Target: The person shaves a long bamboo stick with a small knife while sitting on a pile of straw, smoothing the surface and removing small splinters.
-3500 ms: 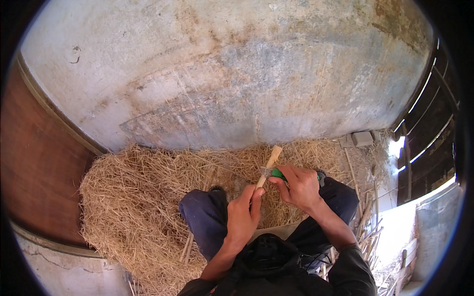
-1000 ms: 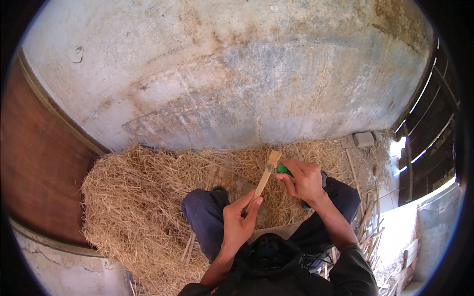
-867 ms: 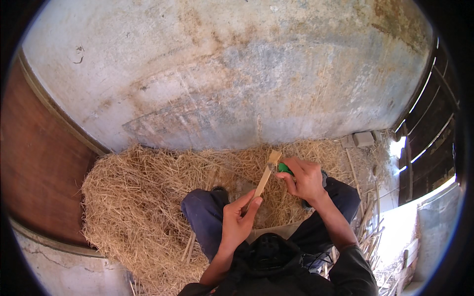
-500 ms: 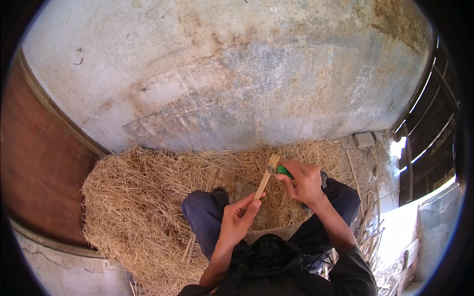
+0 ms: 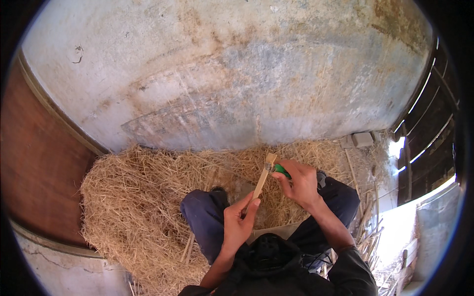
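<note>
My left hand is closed round the lower end of a flat, pale wooden stick, thumb along it. The stick slants up and away to the right, its far end above the straw. My right hand grips a small green-handled tool, most of which the fingers cover. A short grey metal part of the tool touches the stick just below its far end. Whether that part is a blade is too small to tell.
Loose straw covers the floor around my bent legs. A stained wall stands ahead, with a brown panel at the left. Grey blocks lie by the wall at the right, near dark wooden slats and thin sticks.
The stick and both hands have shifted very slightly left. Both grips look the same, and the metal part stays against the stick near its far end.
</note>
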